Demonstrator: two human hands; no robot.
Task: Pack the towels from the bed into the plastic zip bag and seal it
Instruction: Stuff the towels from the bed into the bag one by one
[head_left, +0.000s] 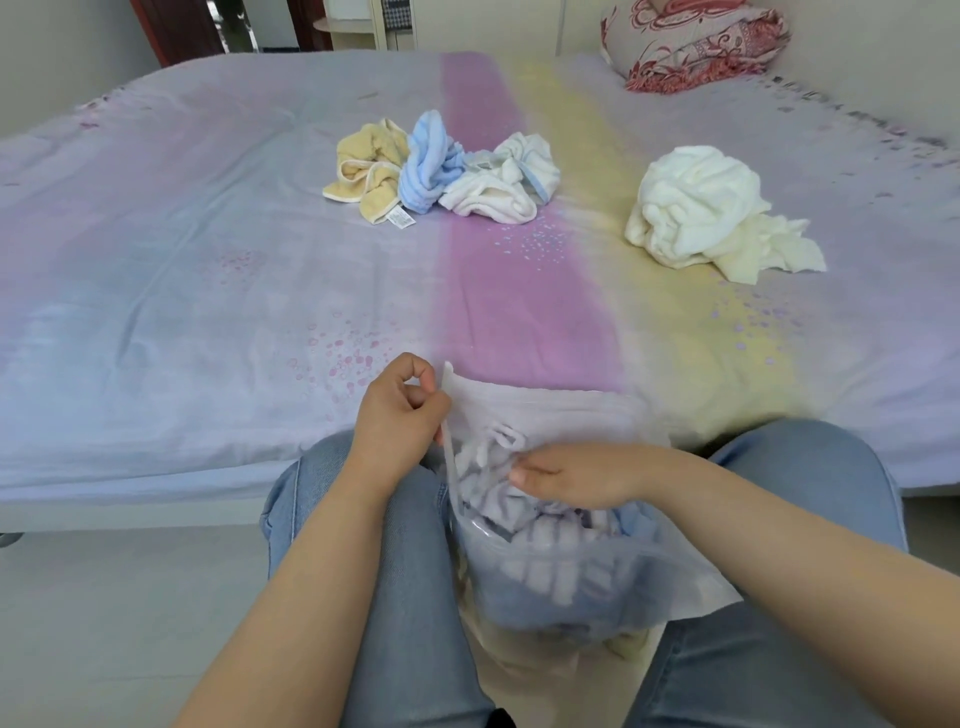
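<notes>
Pinching the zip bag's (561, 566) rim, the left hand (397, 415) has a clenched grip while the right hand (566, 475) presses soft towels inside it, at 6 o'clock. Limp, light towels remain on the bed (208, 260): a yellow towel (363, 169) at 11, a white towel (696, 208) at 1. The yellow towel's label is unreadable.

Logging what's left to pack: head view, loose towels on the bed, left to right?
yellow towel → blue towel → white towel with blue trim → large cream-white towel heap. The first three touch in one cluster; the heap lies apart to the right.
</notes>
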